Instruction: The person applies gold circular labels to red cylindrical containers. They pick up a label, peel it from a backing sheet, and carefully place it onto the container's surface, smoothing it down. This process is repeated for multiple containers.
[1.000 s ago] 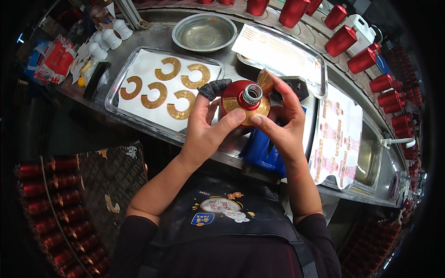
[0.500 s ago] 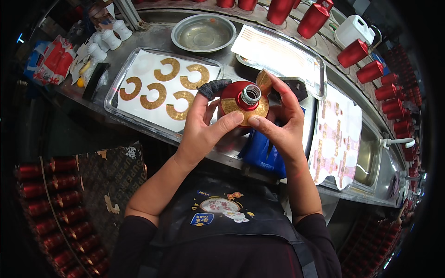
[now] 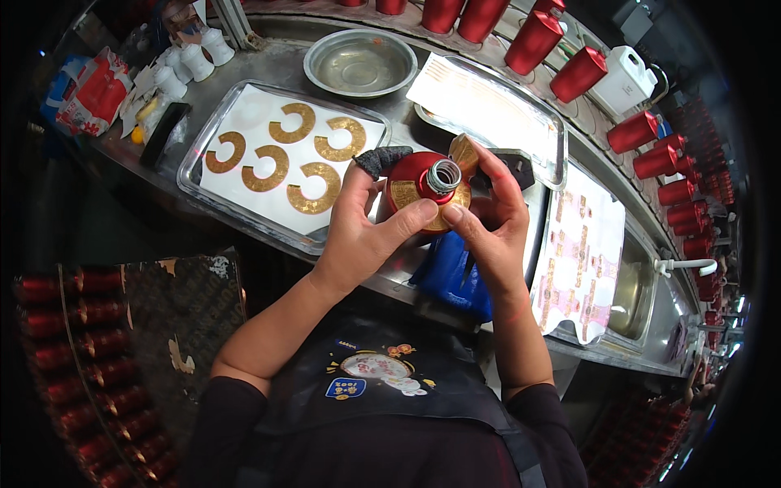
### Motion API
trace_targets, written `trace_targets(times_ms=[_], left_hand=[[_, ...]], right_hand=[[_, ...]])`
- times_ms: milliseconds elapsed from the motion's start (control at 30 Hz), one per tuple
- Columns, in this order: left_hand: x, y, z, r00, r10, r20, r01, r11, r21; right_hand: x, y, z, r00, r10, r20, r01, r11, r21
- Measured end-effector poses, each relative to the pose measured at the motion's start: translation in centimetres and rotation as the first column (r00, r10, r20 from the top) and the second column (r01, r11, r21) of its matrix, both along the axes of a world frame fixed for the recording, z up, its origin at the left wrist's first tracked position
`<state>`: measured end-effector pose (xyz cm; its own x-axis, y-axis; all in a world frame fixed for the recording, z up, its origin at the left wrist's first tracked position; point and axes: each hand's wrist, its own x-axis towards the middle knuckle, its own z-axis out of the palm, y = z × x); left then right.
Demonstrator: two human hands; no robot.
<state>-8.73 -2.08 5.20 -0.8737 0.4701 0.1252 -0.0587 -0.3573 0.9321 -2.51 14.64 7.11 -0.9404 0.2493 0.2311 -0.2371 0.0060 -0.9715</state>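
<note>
Between both hands is a red metallic bottle [image 3: 411,169], its threaded open mouth facing up toward me. A gold ring-shaped label [image 3: 404,195] lies around its shoulder, and one end [image 3: 464,154] stands away from the bottle near my right fingers. My left hand [image 3: 370,220] grips the left side, thumb pressed on the gold label, a dark wrap on one finger. My right hand [image 3: 496,224] holds the right side, its thumb beside the left one and its fingers by the raised label end. Fingers behind the bottle are partly hidden.
A tray [image 3: 185,175] at left carries several gold C-shaped labels on white sheet. Behind it sits a metal basin [image 3: 358,63]. A blue object [image 3: 451,276] lies below the bottle. Printed label sheets [image 3: 573,252] rest near the sink [image 3: 639,293]. Red bottles [image 3: 533,41] line the conveyor.
The bottle stays in both hands, turned and tilted slightly, with the thumbs still on the label. Red bottles on the conveyor have shifted along. My view has moved a little.
</note>
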Motion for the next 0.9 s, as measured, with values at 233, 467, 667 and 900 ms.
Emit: trace_targets(times_ms=[233, 467, 667, 900], left_hand=[[0.7, -0.2, -0.5, 0.997, 0.073, -0.021, -0.073, 0.997, 0.001], [2.6, -2.2, -3.4, 0.712, 0.170, -0.681, -0.429, 0.873, -0.231], [1.0, -1.1, -4.6, 0.757, 0.229, -0.612, -0.376, 0.919, -0.121], [1.5, -2.7, -7.3, 0.677, 0.127, -0.725, -0.424, 0.873, -0.242]], right_hand=[[0.1, -0.1, 0.1, 0.999, -0.045, 0.011, 0.044, 0.995, 0.088], [0.4, 0.1, -1.0, 0.999, -0.040, -0.022, 0.042, 0.989, 0.140], [0.1, 0.6, -2.7, 0.957, -0.016, -0.289, 0.128, 0.919, 0.374], [-0.4, 0.3, -4.4, 0.957, -0.009, -0.289, 0.086, 0.963, 0.256]])
